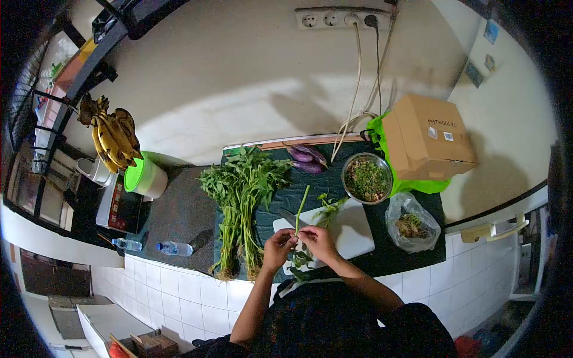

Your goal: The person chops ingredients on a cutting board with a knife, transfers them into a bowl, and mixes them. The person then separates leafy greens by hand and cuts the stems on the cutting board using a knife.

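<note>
A green leafy vegetable stem (303,204) stands up between my hands, and its leaves hang below them. My left hand (279,248) pinches it from the left side. My right hand (319,244) has its fingers closed on the same stem, touching the left fingertips. Under and behind the hands lies a white cutting board (353,234). A knife (287,216) rests at the board's left side, partly hidden by the stem. Some leafy sprigs (330,210) lie on the board's far edge. Left of the board is a large bunch of leafy greens (242,203) with roots toward me.
Purple eggplants (307,157) lie by the wall. A metal bowl (367,178) of chopped food and a plastic bag (412,222) of scraps stand right. Behind them is a cardboard box (428,138). Water bottles (175,248), a green-lidded bucket (145,175) and hanging bananas (113,140) are left.
</note>
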{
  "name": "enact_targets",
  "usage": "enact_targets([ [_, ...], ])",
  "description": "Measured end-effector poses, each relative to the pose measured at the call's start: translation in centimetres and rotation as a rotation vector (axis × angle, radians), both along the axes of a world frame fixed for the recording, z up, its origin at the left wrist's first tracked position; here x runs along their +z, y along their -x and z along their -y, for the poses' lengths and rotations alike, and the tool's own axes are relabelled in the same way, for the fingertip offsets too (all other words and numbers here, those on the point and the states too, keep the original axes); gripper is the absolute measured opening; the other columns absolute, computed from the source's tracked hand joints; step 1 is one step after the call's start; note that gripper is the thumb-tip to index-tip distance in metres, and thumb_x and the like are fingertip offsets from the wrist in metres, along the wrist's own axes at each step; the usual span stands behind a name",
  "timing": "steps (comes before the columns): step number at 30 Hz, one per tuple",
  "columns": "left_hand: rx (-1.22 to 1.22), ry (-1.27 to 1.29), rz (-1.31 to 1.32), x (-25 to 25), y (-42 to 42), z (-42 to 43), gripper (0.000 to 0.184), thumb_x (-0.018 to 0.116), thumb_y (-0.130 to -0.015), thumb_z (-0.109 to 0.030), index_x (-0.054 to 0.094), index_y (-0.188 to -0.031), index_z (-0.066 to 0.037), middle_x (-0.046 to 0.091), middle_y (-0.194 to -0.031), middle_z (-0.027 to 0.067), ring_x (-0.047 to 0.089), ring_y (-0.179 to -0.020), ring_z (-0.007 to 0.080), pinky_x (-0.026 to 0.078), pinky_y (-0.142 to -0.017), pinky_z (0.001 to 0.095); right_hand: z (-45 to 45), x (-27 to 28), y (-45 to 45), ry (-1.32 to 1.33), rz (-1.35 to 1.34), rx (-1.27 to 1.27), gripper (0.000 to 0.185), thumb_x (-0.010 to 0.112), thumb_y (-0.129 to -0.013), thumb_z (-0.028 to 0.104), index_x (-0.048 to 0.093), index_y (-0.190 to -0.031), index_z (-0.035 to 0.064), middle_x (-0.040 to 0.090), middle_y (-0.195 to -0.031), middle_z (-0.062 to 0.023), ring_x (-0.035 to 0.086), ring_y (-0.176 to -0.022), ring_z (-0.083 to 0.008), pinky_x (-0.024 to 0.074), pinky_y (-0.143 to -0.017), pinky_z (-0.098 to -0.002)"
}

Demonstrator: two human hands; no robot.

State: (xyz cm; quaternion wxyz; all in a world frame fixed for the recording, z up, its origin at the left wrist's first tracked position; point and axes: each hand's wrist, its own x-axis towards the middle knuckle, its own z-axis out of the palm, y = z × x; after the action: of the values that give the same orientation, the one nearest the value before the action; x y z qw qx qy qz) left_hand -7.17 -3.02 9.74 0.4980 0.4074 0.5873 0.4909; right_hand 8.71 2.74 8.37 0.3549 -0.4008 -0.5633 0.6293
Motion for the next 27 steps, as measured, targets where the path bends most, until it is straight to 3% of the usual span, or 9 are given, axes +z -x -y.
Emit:
enact_targets([
  [4, 0.011, -0.018, -0.001, 0.6, -0.6, -0.1, 0.025, 0.071, -0.087, -0.011, 0.064, -0.107, 0.0, 0.068, -0.092, 0.0048, 0.063, -0.081, 0.0098, 0.051, -0.072, 0.0254, 0.0, -0.3, -0.2, 0.069, -0.011, -0.023, 0.022, 0.067, -0.089, 0.015, 0.066, -0.102, -0.0031, 0.068, -0.088, -0.0037, 0.061, -0.077, -0.008, 0.0488, -0.068, -0.0226],
  [12, 0.021, -0.025, -0.095, -1.0, -1.7, 0.4, 0.021, 0.07, -0.087, -0.01, 0.066, -0.104, 0.001, 0.069, -0.092, 0.0063, 0.064, -0.08, 0.0114, 0.052, -0.072, 0.0265, 0.3, 0.4, -1.1, -0.133, 0.133, -0.142, 0.015, 0.067, -0.085, 0.016, 0.067, -0.088, 0.0003, 0.064, -0.069, -0.0011, 0.057, -0.062, -0.0066, 0.0451, -0.057, -0.0248],
  [15, 0.018, -0.045, -0.153, -1.0, -1.9, 0.4, 0.02, 0.07, -0.087, -0.011, 0.067, -0.103, 0.001, 0.07, -0.092, 0.0072, 0.064, -0.079, 0.0109, 0.052, -0.072, 0.0266, 0.5, 0.0, -1.2, -0.088, 0.155, -0.15, 0.015, 0.067, -0.084, 0.016, 0.066, -0.087, 0.0012, 0.062, -0.067, -0.0005, 0.055, -0.061, -0.0072, 0.0448, -0.057, -0.0256],
  [20, 0.022, -0.011, -0.256, 0.2, -1.9, 0.2, 0.02, 0.071, -0.086, -0.013, 0.068, -0.102, -0.001, 0.07, -0.092, 0.007, 0.064, -0.079, 0.0101, 0.051, -0.071, 0.0265, -0.2, -0.1, -1.3, -0.155, 0.163, -0.115, 0.015, 0.068, -0.083, 0.016, 0.066, -0.086, 0.0015, 0.061, -0.067, -0.0014, 0.054, -0.061, -0.0083, 0.0451, -0.058, -0.0267],
  [22, 0.04, -0.027, -0.417, 0.3, -1.9, 0.0, 0.02, 0.071, -0.086, -0.014, 0.069, -0.102, -0.002, 0.071, -0.091, 0.0067, 0.064, -0.078, 0.0102, 0.051, -0.07, 0.0261, -0.4, 0.4, -1.4, -0.152, 0.163, -0.088, 0.015, 0.068, -0.082, 0.016, 0.066, -0.086, 0.0016, 0.062, -0.068, -0.0018, 0.055, -0.062, -0.0084, 0.0454, -0.059, -0.0269],
  [27, 0.05, -0.016, -0.326, 0.6, -2.3, -0.4, 0.02, 0.07, -0.088, -0.015, 0.068, -0.102, -0.001, 0.07, -0.086, 0.0053, 0.062, -0.074, 0.0098, 0.05, -0.069, 0.0256, -0.1, 1.3, -1.6, -0.184, 0.148, -0.072, 0.015, 0.07, -0.082, 0.015, 0.067, -0.087, 0.0016, 0.067, -0.075, -0.0037, 0.06, -0.068, -0.009, 0.0478, -0.063, -0.0272],
])
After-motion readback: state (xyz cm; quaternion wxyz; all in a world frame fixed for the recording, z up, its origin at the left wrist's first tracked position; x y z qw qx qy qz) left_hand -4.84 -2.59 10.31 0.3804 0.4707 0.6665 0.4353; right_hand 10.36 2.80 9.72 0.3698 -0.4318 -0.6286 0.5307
